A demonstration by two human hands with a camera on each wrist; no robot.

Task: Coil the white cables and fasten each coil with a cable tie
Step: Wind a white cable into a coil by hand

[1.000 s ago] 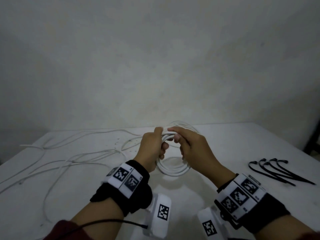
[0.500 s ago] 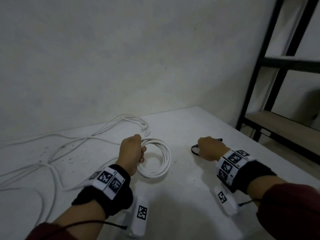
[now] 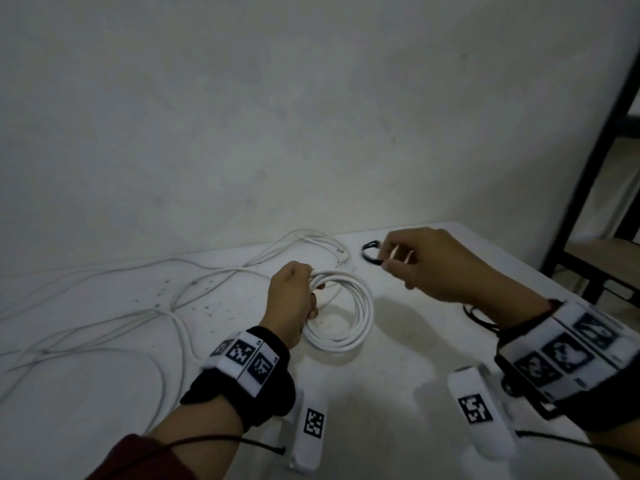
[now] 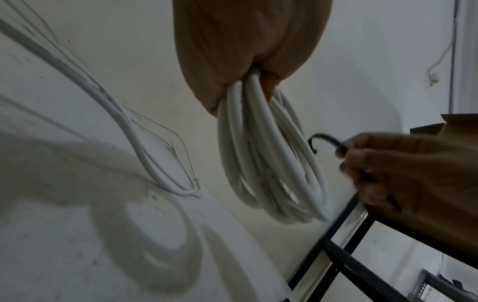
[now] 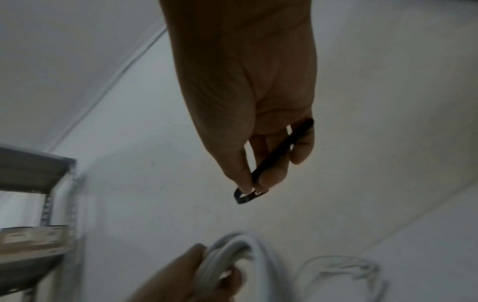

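My left hand [image 3: 294,299] grips a coil of white cable [image 3: 360,317] just above the white table [image 3: 398,358]; the left wrist view has the loops [image 4: 271,163] hanging from its curled fingers. To the right and slightly farther back, my right hand [image 3: 429,265] pinches a black cable tie [image 3: 370,252] between thumb and forefinger. In the right wrist view the tie [image 5: 274,161] runs across the fingers, its curved end poking out below them. The tie does not touch the coil.
Loose white cables [image 3: 138,299] trail across the left half of the table toward the wall. More black cable ties [image 3: 479,318] lie partly hidden under my right wrist. A dark metal shelf rack [image 3: 595,188] stands to the right, past the table edge.
My right hand left the coil, reached to the ties on the right, and has come back up toward the coil holding one black tie. My left hand kept hold of the coil.
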